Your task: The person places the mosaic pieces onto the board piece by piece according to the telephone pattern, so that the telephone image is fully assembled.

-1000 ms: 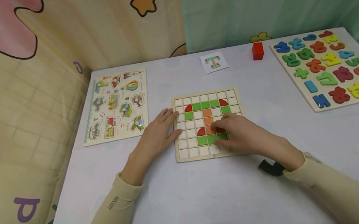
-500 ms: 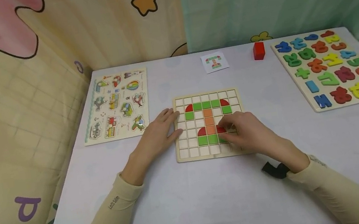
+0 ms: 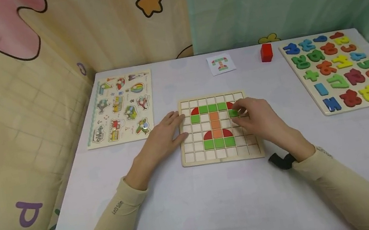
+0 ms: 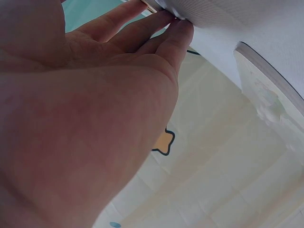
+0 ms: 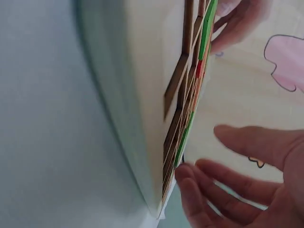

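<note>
A square wooden grid board lies on the white table, with green tiles, an orange column and red quarter-round pieces in its cells. Along the board's left edge rests my left hand, fingers extended and thumb on the near side. My right hand is over the upper right of the board, fingertips at the green tile there and partly covering the red piece above it. In the right wrist view, the thumb of the right hand stands apart from the fingers, with nothing between them.
A small pattern card and a red block are at the back of the table. A picture puzzle board lies left, a number puzzle board right. A black strap-like piece shows under the right wrist.
My right hand has moved up and right across the board, from the lower red and green pieces to the upper right ones, uncovering the lower right red piece. The left hand stays put.
</note>
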A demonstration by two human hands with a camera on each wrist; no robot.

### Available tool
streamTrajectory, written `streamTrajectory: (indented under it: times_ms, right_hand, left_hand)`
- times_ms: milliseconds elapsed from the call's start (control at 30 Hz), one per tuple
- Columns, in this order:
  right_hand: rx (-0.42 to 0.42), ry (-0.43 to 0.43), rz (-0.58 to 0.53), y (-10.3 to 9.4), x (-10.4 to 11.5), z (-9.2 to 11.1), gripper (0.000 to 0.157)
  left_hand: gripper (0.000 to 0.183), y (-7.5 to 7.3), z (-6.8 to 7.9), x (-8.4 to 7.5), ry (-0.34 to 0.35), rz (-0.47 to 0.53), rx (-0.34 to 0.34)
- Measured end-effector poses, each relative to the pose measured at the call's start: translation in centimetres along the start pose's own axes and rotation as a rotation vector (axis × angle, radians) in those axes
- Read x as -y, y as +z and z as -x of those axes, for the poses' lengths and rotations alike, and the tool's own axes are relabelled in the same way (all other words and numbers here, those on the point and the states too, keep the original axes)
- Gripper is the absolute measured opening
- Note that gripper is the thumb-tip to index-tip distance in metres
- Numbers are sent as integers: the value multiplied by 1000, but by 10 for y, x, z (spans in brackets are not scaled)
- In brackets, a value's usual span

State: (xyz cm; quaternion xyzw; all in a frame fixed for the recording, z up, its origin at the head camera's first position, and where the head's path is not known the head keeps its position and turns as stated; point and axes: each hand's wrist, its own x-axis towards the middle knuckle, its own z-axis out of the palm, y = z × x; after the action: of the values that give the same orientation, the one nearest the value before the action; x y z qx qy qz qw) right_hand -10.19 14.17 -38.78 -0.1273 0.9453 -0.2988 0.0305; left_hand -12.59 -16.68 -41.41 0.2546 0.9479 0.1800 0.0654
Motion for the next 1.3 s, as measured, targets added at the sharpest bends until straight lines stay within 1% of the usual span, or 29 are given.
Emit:
streamTrajectory:
  times_ms: [67, 100, 200, 300, 333, 367, 500, 633, 700, 900, 1000, 1133, 1200, 1300]
  right_hand:
    - [-6, 15, -7, 0, -2, 1, 33]
    - [3, -3, -9, 1, -1, 2, 32]
    - [92, -154, -17, 8, 8, 3, 32]
    - [184, -315, 17, 17, 20, 1, 38]
    - [210, -349, 38, 20, 24, 0, 40]
    - [224, -356, 64, 22, 27, 0, 42]
    - [265, -335, 136, 27, 31, 1, 46]
    - [260, -313, 135, 26, 30, 3, 48]
    - [247, -322, 126, 26, 29, 5, 47]
    - [218, -402, 97, 27, 31, 11, 38]
    - [222, -407, 94, 27, 33, 15, 39]
    - [216, -361, 70, 26, 31, 21, 41]
    - [179, -318, 67, 25, 29, 24, 36]
    - [117, -252, 94, 22, 26, 28, 29]
  left_hand:
    - [63, 1, 0, -1, 2, -3, 11]
    - [63, 1, 0, -1, 4, -6, 15]
    - [63, 0, 0, -1, 1, -9, 11]
    - [62, 0, 0, -1, -8, -2, 8]
    - [62, 0, 0, 0, -12, 4, 7]
    - [61, 1, 0, 0, -13, 6, 12]
    - [61, 3, 0, 2, -10, 8, 22]
    - [61, 2, 0, 2, 0, -2, 8]
    - [62, 2, -1, 2, 1, -8, 4]
    - [62, 1, -1, 2, 5, -2, 2]
    - [62, 0, 0, 2, 5, -2, -2]
    - [62, -1, 0, 2, 4, -2, -3]
    - [62, -1, 0, 2, 6, 0, 2]
    - [63, -1, -1, 2, 4, -1, 10]
